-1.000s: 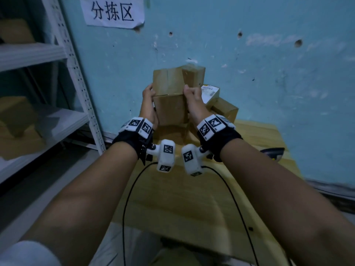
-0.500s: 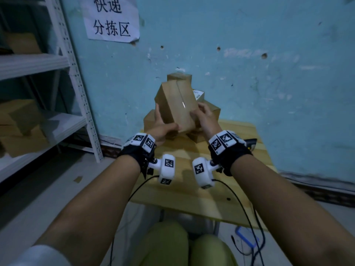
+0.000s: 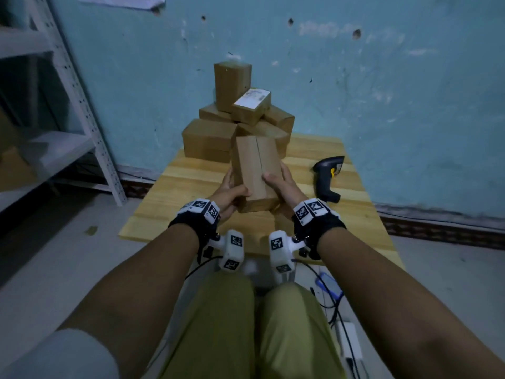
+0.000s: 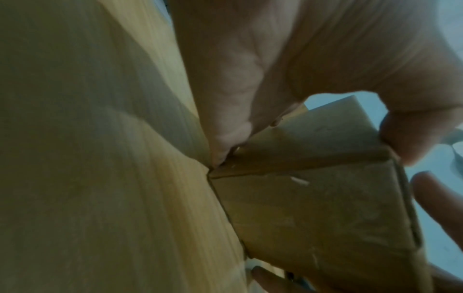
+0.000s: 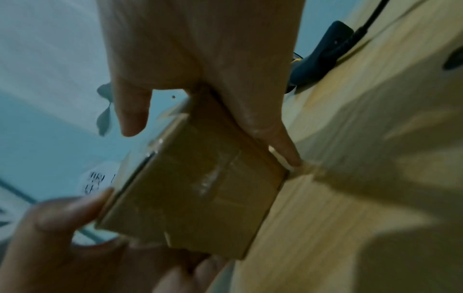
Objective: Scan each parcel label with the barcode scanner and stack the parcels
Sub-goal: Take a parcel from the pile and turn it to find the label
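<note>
Both hands form the grip: left hand (image 3: pixel 228 194) and right hand (image 3: pixel 284 184) curl thumbs and fingers round one brown parcel (image 3: pixel 257 170), its lower corner touching the wooden surface (image 3: pixel 355 214). Six stacked parcels (image 3: pixel 235 116) stand behind. One barcode scanner (image 3: pixel 328 173) lies right.

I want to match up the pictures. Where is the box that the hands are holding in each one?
Head: the held box is in the middle, between both hands, over the wooden table.
Left wrist: it fills the lower right.
Right wrist: it sits in the centre.
Shared landmark: the wooden table, seen in all three views.
</note>
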Available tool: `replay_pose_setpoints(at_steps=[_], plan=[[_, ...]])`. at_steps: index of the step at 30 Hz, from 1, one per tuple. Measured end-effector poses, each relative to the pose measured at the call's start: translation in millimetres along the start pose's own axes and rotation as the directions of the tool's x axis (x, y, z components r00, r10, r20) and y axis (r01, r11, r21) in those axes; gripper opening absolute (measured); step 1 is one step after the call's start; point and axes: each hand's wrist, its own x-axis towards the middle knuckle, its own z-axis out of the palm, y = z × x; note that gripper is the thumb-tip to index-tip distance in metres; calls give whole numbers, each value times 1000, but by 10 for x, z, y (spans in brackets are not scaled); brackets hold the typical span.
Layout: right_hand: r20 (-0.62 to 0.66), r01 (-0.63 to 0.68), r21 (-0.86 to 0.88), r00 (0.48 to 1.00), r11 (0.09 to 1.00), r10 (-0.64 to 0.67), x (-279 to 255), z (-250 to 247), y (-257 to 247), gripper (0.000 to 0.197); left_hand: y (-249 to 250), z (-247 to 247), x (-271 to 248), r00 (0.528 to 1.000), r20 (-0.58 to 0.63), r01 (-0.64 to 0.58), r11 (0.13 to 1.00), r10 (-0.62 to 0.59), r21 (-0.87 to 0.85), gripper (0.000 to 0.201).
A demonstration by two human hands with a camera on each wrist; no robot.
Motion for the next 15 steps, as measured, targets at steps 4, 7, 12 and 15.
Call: replay_pose_setpoints(at_steps=[4, 7, 12, 15], plan=[[-26, 40, 9, 999, 999, -40, 41, 2, 111, 79, -102, -27, 83, 1000, -14, -1, 998, 0, -65, 78], [-29, 64, 44, 998, 997, -63, 104, -28, 198, 71, -172, -46, 138, 999, -48, -7, 996, 3, -86, 70], [86, 16, 192, 996, 981, -34, 156, -68, 403, 90, -298, -138, 232, 999, -28, -45, 989, 41, -140, 71], [123, -22, 266, 992, 964, -12, 152, -73, 521, 107, -330, -187, 278, 998, 2, -59, 987, 60, -150, 87]])
